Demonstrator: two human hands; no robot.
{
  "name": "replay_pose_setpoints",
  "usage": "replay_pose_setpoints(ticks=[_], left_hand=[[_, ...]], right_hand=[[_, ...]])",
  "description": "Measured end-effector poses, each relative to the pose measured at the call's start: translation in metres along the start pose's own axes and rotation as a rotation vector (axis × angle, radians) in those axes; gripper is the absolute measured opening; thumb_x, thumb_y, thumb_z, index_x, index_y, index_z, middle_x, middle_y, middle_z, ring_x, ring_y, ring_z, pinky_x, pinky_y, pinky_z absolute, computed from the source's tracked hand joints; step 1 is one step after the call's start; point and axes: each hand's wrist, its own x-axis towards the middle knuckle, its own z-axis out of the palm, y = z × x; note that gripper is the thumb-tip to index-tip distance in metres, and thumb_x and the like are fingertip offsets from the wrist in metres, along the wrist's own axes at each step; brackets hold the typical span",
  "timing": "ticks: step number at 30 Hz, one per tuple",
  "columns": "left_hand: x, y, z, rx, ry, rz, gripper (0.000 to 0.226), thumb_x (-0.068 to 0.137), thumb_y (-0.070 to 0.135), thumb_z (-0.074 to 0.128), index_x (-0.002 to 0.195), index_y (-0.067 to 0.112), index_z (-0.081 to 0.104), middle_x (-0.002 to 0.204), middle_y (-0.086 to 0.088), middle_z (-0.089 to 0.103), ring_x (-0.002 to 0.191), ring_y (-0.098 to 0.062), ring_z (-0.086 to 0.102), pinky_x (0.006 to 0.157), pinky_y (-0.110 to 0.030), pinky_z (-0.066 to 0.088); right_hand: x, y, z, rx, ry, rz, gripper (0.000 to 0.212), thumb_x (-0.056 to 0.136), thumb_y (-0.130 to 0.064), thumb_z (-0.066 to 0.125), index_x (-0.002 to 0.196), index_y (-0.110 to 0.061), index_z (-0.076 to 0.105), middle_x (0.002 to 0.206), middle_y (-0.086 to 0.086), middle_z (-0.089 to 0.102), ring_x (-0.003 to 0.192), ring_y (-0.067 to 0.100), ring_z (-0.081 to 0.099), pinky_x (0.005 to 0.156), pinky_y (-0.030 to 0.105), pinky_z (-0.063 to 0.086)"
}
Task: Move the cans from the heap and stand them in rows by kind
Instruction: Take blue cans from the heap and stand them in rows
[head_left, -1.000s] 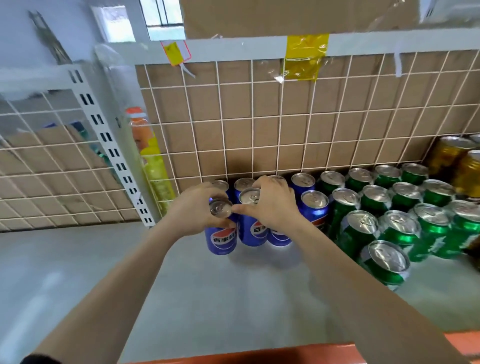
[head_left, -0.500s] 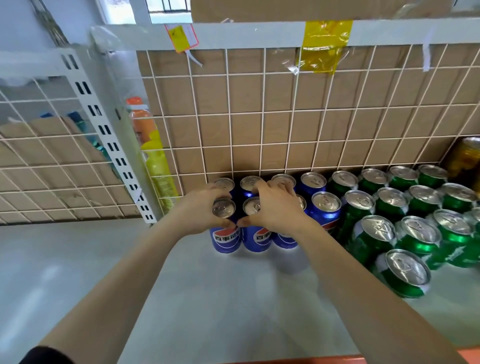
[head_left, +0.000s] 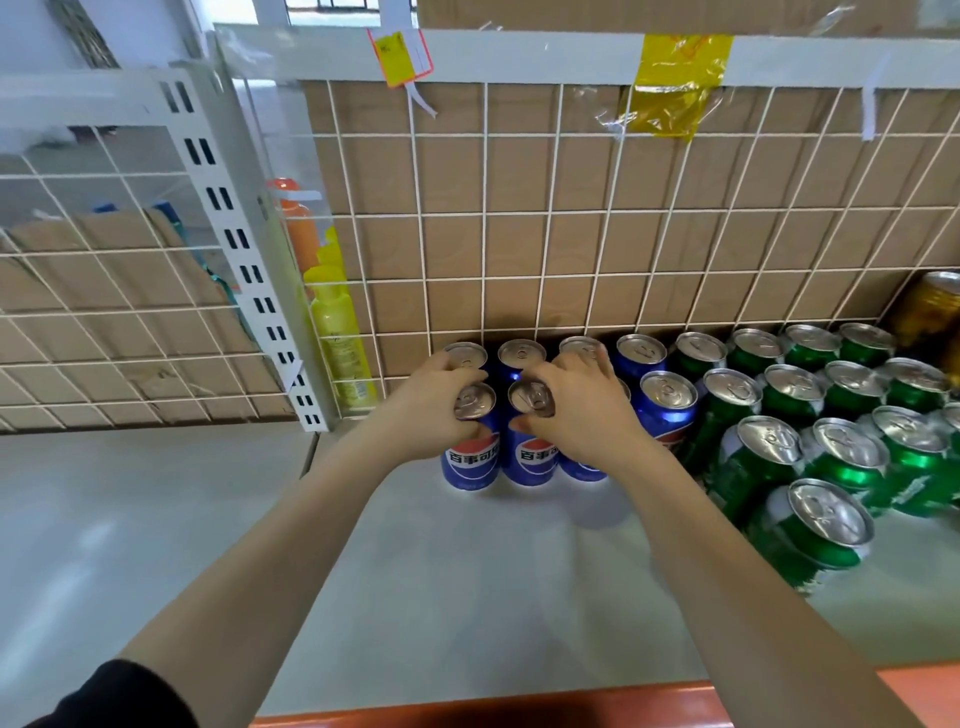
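Head view, close, down onto shelf (head_left: 467, 597)

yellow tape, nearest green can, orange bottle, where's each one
yellow tape (head_left: 675, 78), head view, middle of the strip on the rail
nearest green can (head_left: 830, 512), head view, centre of its silver lid
orange bottle (head_left: 300, 234), head view, its orange upper body

surface: pale grey shelf (head_left: 457, 597), orange front edge (head_left: 519, 707) along the bottom of the frame | centre: blue cans (head_left: 667, 410) upright, two touching rows, back row against the wire grid (head_left: 485, 278) | right: green cans (head_left: 841, 457) upright, packed rows | far right edge: gold can (head_left: 930, 312), blurred
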Motion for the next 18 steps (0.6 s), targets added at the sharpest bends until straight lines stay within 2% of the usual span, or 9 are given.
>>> replay_pose_setpoints(ticks=[6,10,12,15,18], left_hand=[[-0.013,-0.008,0.015,-0.095,0.057,-0.036,0.080,0.081,0.034,0.068,0.148,0.024,0.024,0.140,-0.007,0.037,0.124,-0.027,0.045,0.098,-0.032,0.040],[-0.023,-0.011,0.027,-0.058,0.113,-0.144,0.091,0.077,0.049,0.068,0.148,0.022,0.017,0.143,-0.008,0.038,0.124,-0.030,0.046,0.096,-0.042,0.044],[-0.032,-0.010,0.029,-0.035,0.138,-0.175,0.089,0.078,0.045,0.069,0.146,0.018,0.019,0.139,-0.012,0.039,0.124,-0.033,0.045,0.095,-0.044,0.044],[-0.056,-0.005,0.031,-0.044,0.166,-0.192,0.081,0.076,0.037,0.072,0.140,0.014,0.027,0.138,-0.014,0.037,0.128,-0.037,0.037,0.100,-0.045,0.036],[-0.088,0.006,0.031,0.003,0.181,-0.214,0.079,0.084,0.039,0.065,0.144,0.014,0.020,0.151,-0.013,0.016,0.139,-0.035,0.016,0.110,-0.042,0.023]], right_hand=[[-0.017,-0.013,0.011,0.000,0.023,0.020,0.068,0.081,-0.046,0.064,0.139,-0.022,0.038,0.140,0.005,0.040,0.134,0.027,0.031,0.116,0.041,0.008],[-0.037,-0.018,0.016,0.050,0.033,0.083,0.075,0.084,-0.040,0.064,0.145,-0.022,0.025,0.154,0.008,0.020,0.142,0.028,0.017,0.115,0.039,0.017],[-0.050,-0.018,0.016,0.050,0.048,0.104,0.077,0.084,-0.041,0.064,0.146,-0.024,0.022,0.155,0.009,0.015,0.143,0.029,0.013,0.115,0.042,0.019],[-0.072,-0.019,0.014,0.036,0.059,0.111,0.082,0.083,-0.043,0.064,0.148,-0.025,0.016,0.156,0.009,0.010,0.143,0.030,0.011,0.115,0.041,0.016],[-0.092,-0.028,0.013,0.002,0.029,0.103,0.086,0.085,-0.045,0.061,0.150,-0.023,0.010,0.157,0.009,0.003,0.144,0.031,0.007,0.116,0.042,0.013]])
